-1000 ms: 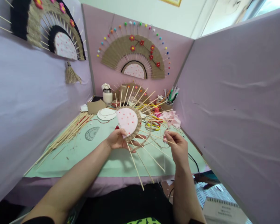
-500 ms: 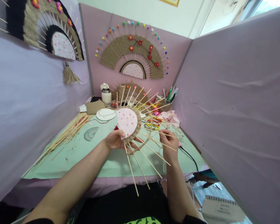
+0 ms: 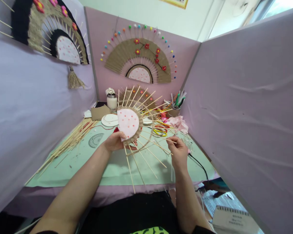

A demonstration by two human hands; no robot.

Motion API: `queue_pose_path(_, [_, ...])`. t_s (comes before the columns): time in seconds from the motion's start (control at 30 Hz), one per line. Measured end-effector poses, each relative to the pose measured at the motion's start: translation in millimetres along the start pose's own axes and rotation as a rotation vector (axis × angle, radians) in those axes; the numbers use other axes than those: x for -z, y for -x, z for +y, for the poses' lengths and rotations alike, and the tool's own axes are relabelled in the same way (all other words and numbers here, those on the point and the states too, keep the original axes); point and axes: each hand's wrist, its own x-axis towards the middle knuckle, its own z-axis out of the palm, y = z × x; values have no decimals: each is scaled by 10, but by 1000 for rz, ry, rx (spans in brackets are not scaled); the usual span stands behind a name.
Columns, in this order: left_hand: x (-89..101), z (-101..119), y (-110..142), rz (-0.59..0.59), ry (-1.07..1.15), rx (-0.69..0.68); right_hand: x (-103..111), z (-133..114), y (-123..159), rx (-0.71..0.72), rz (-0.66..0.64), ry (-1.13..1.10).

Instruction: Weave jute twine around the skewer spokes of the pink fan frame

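Note:
My left hand (image 3: 116, 141) grips the lower edge of a half-round fan piece (image 3: 129, 122), thumb in front and fingers behind. Its centre is white cloth with pink dots, edged by a woven band of brown twine (image 3: 139, 130). Thin bamboo sticks fan out from this band, and a looser twine ring (image 3: 152, 125) crosses them farther out. To the right, my right hand (image 3: 178, 151) is closed in a pinch at the outer end of one bamboo stick (image 3: 158, 137). Whether a twine strand is also between those fingers, I cannot tell.
Loose bamboo sticks (image 3: 63, 146) and a clear protractor (image 3: 96, 140) lie on the left of the green tabletop (image 3: 88, 172). Behind are a white disc (image 3: 109, 120), a jar (image 3: 111, 101), yellow-handled scissors (image 3: 160, 132), pink cloth (image 3: 179, 124) and a tool holder (image 3: 174, 112). Partitions enclose the table.
The fan piece and my left hand have shifted left and slightly up. My right hand has stayed nearly in place, so the stick's end now reaches less far past its fingers.

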Motion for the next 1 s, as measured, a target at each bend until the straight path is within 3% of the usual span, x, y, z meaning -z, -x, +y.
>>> queue_pose_path(0.17, [-19,32,-9,122,11,-37,24,-39,8,58,-27,52])
queue_pose_path(0.43, [-52,117,-23,428,73,-130,149,-76,-17,96,-66,130])
queue_pose_path(0.8, [12,103,-3,378,4,-69,228,-134,27,239,-53,241])
queue_pose_path(1.0, [-18,121,44,336,63,-65,174,-93,21,158,-91,167])
